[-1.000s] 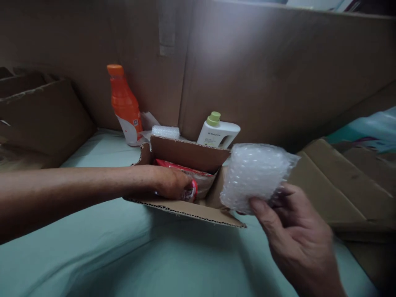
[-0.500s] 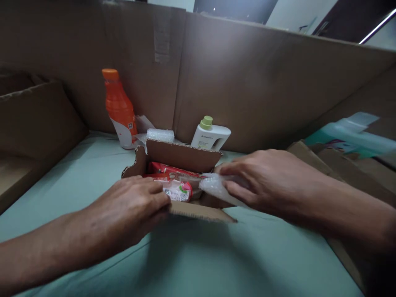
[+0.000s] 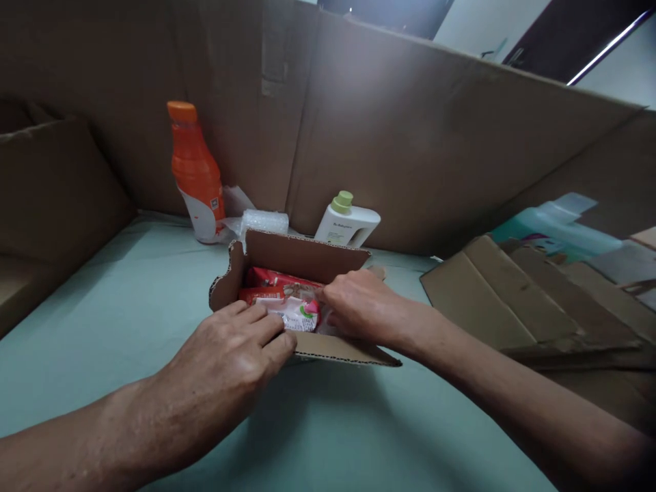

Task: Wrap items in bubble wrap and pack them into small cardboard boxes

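A small cardboard box [image 3: 307, 254] stands before me with its top unfolded. Inside lie a red packet [image 3: 261, 277] and a white-and-pink packet [image 3: 294, 314] with a green mark. My left hand [image 3: 240, 342] grips the box's front wall at the left, fingers hooked over the edge and thumb along the front flap [image 3: 343, 348]. My right hand [image 3: 359, 301] reaches into the right end of the box, its fingers curled against a piece of bubble wrap [image 3: 328, 322]. The hand covers most of that wrap.
An orange bottle [image 3: 197, 178], a roll of bubble wrap [image 3: 265, 222] and a white bottle with a green cap [image 3: 341, 222] stand behind the box. Folded cardboard [image 3: 502, 294] and a teal bottle [image 3: 558, 225] are at the right. A larger carton [image 3: 56, 191] is at the left.
My right hand has moved left and down into the box, taking the bubble wrap with it. My left hand stays on the front edge, its thumb slightly farther right.
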The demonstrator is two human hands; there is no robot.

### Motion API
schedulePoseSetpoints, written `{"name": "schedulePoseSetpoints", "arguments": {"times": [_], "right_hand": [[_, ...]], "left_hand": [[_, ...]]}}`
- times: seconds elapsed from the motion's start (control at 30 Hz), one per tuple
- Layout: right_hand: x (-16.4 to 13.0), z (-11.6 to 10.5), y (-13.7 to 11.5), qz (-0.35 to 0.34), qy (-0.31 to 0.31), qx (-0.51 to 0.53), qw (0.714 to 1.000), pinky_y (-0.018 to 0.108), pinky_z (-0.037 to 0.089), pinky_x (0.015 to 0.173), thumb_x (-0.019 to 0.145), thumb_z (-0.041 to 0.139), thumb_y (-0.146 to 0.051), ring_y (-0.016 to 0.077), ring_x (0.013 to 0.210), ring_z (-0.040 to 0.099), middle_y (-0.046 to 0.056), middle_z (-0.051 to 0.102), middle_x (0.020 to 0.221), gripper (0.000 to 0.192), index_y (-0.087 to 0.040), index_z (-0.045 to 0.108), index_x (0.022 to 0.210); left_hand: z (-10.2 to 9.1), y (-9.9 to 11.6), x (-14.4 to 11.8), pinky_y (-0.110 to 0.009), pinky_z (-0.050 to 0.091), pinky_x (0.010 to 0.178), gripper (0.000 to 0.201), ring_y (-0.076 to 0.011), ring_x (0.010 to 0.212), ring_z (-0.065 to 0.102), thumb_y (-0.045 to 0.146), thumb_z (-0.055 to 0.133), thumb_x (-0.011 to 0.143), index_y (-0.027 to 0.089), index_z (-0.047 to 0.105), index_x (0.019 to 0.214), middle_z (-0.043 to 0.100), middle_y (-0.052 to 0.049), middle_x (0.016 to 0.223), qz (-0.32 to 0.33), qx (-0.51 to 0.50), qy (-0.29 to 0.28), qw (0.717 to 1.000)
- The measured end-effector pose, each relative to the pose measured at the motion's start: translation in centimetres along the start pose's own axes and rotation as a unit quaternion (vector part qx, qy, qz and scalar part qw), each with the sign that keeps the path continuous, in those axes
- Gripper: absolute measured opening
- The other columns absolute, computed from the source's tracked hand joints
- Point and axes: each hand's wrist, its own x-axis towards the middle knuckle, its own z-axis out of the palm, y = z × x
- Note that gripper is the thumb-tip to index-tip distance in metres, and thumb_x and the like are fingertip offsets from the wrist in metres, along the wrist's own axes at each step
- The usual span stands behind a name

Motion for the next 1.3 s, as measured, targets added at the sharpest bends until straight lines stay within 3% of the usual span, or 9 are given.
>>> {"name": "schedulePoseSetpoints", "arguments": {"times": [0.1,0.2,0.37,0.5,0.63,0.8,0.97,1.17,1.3], "right_hand": [[-1.1,-0.3,0.4,-0.027,-0.028,-0.019,0.999,0.033,0.048,0.059,0.082,0.065,-0.015,0.0284,0.071,0.073,0.011,0.078,0.079,0.012,-0.017,0.076,0.084],[-4.8,-0.8,2.1,-0.014,0.131,0.084,0.988,0.033,0.051,0.063,0.088,0.066,-0.031,0.026,0.082,0.073,0.009,0.078,0.1,0.027,-0.02,0.073,0.111],[-12.4,3.9,5.2,0.165,0.381,0.284,0.864,0.029,0.053,0.062,0.091,0.063,-0.039,0.0187,0.072,0.069,0.003,0.077,0.09,0.018,-0.027,0.073,0.1],[-11.3,11.3,3.7,0.171,0.312,0.467,0.81,0.033,0.058,0.068,0.08,0.071,-0.042,0.0243,0.095,0.07,0.012,0.072,0.121,0.055,-0.022,0.061,0.13],[-7.1,15.4,0.0,0.143,0.272,0.547,0.779,0.038,0.059,0.077,0.078,0.068,-0.047,0.0269,0.096,0.069,0.015,0.071,0.12,0.059,-0.016,0.059,0.127],[-8.3,16.4,-4.3,0.171,0.311,0.517,0.779,0.044,0.057,0.089,0.088,0.059,-0.047,0.0323,0.105,0.068,0.015,0.073,0.112,0.043,-0.016,0.069,0.116],[-10.6,16.0,-8.6,0.075,0.321,0.503,0.799,0.043,0.056,0.096,0.093,0.057,-0.04,0.0312,0.114,0.067,0.011,0.073,0.119,0.037,-0.025,0.07,0.123],[-13.1,14.4,-7.8,0.093,0.302,0.47,0.824,0.041,0.062,0.075,0.091,0.055,-0.039,0.0301,0.083,0.074,0.01,0.079,0.094,0.028,-0.023,0.077,0.095],[-15.6,14.7,-8.1,0.118,0.264,0.467,0.835,0.039,0.063,0.062,0.091,0.052,-0.036,0.0289,0.066,0.074,0.009,0.078,0.077,0.029,-0.026,0.077,0.081]], "left_hand": [[0.0,0.0,0.0,-0.036,0.046,0.065,0.024,-0.0196,0.07,0.06,0.006,0.046,0.096,0.013,0.068,0.103,0.069,-0.005,0.082,-0.001,0.009,0.005,1.0],[-0.6,0.2,-1.1,-0.04,0.052,0.084,0.025,-0.0242,0.096,0.064,0.012,0.055,0.095,0.015,0.064,0.117,0.07,-0.008,0.102,-0.025,0.012,0.05,0.998],[-0.7,-0.5,-6.3,-0.046,0.047,0.107,0.062,-0.0284,0.124,0.057,0.032,0.064,0.091,0.033,0.043,0.149,0.057,-0.006,0.138,-0.284,-0.052,0.181,0.94],[3.4,-2.0,-8.8,-0.052,0.048,0.104,0.079,-0.0354,0.127,0.056,0.057,0.066,0.082,0.027,0.039,0.151,0.052,-0.011,0.148,-0.464,-0.247,0.096,0.845],[8.3,-1.8,-7.3,-0.051,0.044,0.109,0.077,-0.0353,0.129,0.055,0.059,0.069,0.075,0.016,0.051,0.136,0.06,-0.018,0.136,-0.461,-0.412,0.104,0.779],[9.7,1.7,-9.3,-0.038,0.055,0.088,0.058,-0.0292,0.102,0.067,0.06,0.07,0.073,0.016,0.064,0.11,0.072,-0.012,0.106,-0.501,-0.418,0.14,0.745],[6.5,5.6,-16.4,-0.031,0.051,0.056,0.057,-0.0202,0.056,0.056,0.072,0.058,0.077,0.022,0.052,0.05,0.059,-0.004,0.053,-0.549,-0.316,0.107,0.766],[3.8,7.1,-13.6,-0.043,0.057,0.08,0.047,-0.027,0.069,0.064,0.066,0.058,0.078,0.023,0.063,0.059,0.061,-0.005,0.055,-0.53,-0.301,0.121,0.783],[3.3,7.8,-13.5,-0.041,0.059,0.073,0.039,-0.0266,0.064,0.064,0.059,0.06,0.081,0.025,0.067,0.062,0.059,-0.003,0.05,-0.487,-0.364,0.087,0.79]]}}
